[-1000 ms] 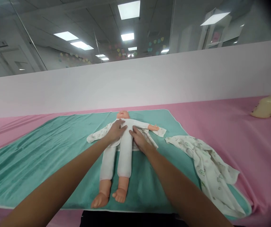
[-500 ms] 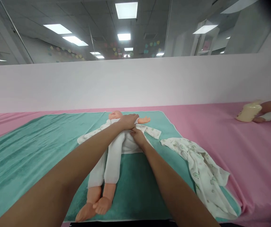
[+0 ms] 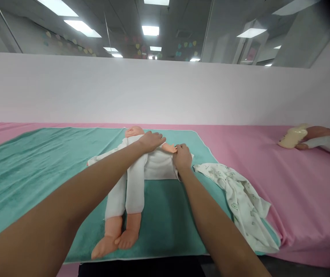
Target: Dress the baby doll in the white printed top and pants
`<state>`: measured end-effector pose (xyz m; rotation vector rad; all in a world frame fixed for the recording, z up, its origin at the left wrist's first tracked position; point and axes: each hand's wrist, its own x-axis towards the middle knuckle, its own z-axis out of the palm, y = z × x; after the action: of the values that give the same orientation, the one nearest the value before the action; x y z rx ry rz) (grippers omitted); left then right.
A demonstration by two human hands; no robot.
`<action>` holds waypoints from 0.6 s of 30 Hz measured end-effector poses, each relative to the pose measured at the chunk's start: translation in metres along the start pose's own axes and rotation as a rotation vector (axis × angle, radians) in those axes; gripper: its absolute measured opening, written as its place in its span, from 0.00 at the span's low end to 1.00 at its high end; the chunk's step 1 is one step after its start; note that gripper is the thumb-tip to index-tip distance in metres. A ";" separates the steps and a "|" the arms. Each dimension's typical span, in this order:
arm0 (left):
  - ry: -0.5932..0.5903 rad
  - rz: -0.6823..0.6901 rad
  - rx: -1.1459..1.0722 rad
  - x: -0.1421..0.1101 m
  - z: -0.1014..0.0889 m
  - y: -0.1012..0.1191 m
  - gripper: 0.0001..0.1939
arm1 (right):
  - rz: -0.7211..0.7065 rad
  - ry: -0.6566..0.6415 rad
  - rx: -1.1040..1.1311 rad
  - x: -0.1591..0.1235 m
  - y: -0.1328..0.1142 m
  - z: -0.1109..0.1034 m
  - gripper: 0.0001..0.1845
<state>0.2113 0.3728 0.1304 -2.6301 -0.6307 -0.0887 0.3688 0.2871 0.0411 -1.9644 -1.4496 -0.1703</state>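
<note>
A baby doll (image 3: 135, 192) in white clothing lies on its back on a green towel (image 3: 165, 219), head away from me and bare feet towards me. Across its upper arm and chest rests my left hand (image 3: 152, 141), fingers stretched out; its thumb is hidden. The doll's forearm and small hand poke out just beyond my fingertips. My right hand (image 3: 183, 157) is closed beside the doll's hand, gripping the sleeve of a white baby shirt (image 3: 160, 169) spread under the doll. Most of that sleeve is hidden by my fist.
A printed baby garment (image 3: 244, 204) lies crumpled at the towel's right edge. Farther right on the pink sheet (image 3: 306, 200) are a pale yellow bottle (image 3: 293, 137) and another doll's limbs (image 3: 322, 134). A white wall (image 3: 165, 92) with glass above rises behind.
My right hand has moved right, away from my left hand, onto the shirt's sleeve. My left hand stays on the doll's arm. The view has tilted slightly down.
</note>
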 end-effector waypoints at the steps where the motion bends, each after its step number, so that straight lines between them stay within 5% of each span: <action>1: -0.011 -0.007 0.001 -0.002 -0.002 -0.001 0.17 | 0.003 0.045 0.035 0.000 0.001 -0.002 0.12; 5: -0.072 -0.050 0.027 -0.007 -0.008 -0.001 0.17 | 0.190 0.122 0.454 0.004 0.004 -0.004 0.08; 9: -0.090 -0.071 0.051 -0.004 -0.007 0.008 0.15 | 0.297 0.126 0.749 0.011 0.005 0.000 0.15; 15: -0.072 -0.171 -0.036 0.008 0.008 0.020 0.11 | 0.329 -0.088 1.271 0.010 -0.006 -0.007 0.19; 18: 0.034 -0.303 -0.378 0.013 0.018 0.028 0.12 | 0.283 -0.209 1.397 0.003 -0.020 -0.012 0.23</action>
<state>0.2353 0.3633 0.1047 -2.8553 -1.0899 -0.3760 0.3554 0.2853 0.0606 -0.9560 -0.8831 0.9453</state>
